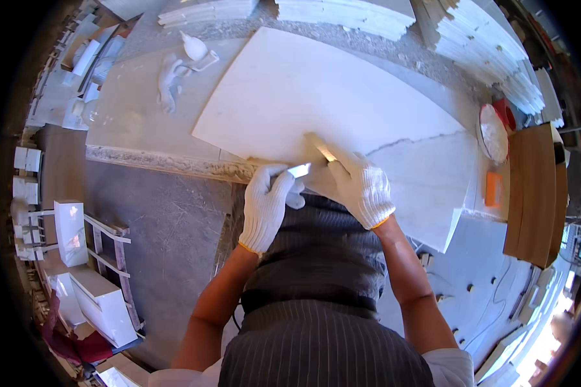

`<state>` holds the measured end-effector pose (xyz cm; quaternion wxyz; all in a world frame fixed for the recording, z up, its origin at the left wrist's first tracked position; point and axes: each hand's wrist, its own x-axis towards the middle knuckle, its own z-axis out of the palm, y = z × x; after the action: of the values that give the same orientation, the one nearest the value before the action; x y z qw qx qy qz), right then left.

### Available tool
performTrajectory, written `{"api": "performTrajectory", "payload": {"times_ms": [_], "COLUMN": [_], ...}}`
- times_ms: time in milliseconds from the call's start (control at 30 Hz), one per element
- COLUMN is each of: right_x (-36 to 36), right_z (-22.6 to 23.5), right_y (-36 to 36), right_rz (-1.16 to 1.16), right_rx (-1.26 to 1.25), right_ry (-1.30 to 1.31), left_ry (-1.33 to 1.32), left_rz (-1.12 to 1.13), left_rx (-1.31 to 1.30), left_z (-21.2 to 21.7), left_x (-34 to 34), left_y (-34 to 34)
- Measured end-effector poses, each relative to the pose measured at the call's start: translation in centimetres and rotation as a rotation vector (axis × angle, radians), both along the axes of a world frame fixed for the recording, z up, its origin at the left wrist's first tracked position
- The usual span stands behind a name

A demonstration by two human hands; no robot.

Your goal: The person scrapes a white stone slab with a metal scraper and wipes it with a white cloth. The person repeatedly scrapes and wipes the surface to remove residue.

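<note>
A large white stone slab (316, 97) lies flat on a work table in front of me. Both my hands wear white knit gloves. My right hand (361, 184) presses a pale wooden stick or straightedge (321, 149) against the slab's near edge. Beside it, my left hand (268, 200) is closed on a small flat metal blade (299, 170), whose tip touches the slab's edge next to the stick. A second slab piece (426, 180) lies to the right, with a dark crack line between them.
Spare white gloves (177, 68) lie on the grey slab (132, 109) at the left. Stacks of white tiles (490, 58) line the back. A brown board (536, 193), an orange block (494, 188) and a round bowl (494, 132) sit right. White stone pieces (71, 232) stand on a rack lower left.
</note>
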<state>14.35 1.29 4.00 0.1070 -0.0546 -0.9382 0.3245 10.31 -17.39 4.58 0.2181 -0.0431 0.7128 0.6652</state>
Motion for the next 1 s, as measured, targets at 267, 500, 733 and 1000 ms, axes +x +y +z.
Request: {"api": "performTrajectory", "payload": {"times_ms": [267, 500, 733, 1000], "right_x": [2.6, 2.8, 2.3, 2.8], "right_z": [0.0, 1.2, -0.5, 0.7], "right_y": [-2.3, -1.5, -0.9, 0.0], "right_rz": [-0.1, -0.195, -0.15, 0.069], "right_rx": [-0.279, -0.411, -0.134, -0.048], "right_ry": [-0.065, -0.114, -0.045, -0.104], "left_ry": [0.103, 0.018, -0.115, -0.093], "left_rz": [0.103, 0.279, -0.017, 0.024], "left_rx": [0.018, 0.203, 0.024, -0.006], "left_z": [0.4, -0.5, 0.5, 0.1], "left_x": [1.0, 1.2, 1.4, 2.4], "left_y": [0.6, 1.3, 1.4, 2.0]}}
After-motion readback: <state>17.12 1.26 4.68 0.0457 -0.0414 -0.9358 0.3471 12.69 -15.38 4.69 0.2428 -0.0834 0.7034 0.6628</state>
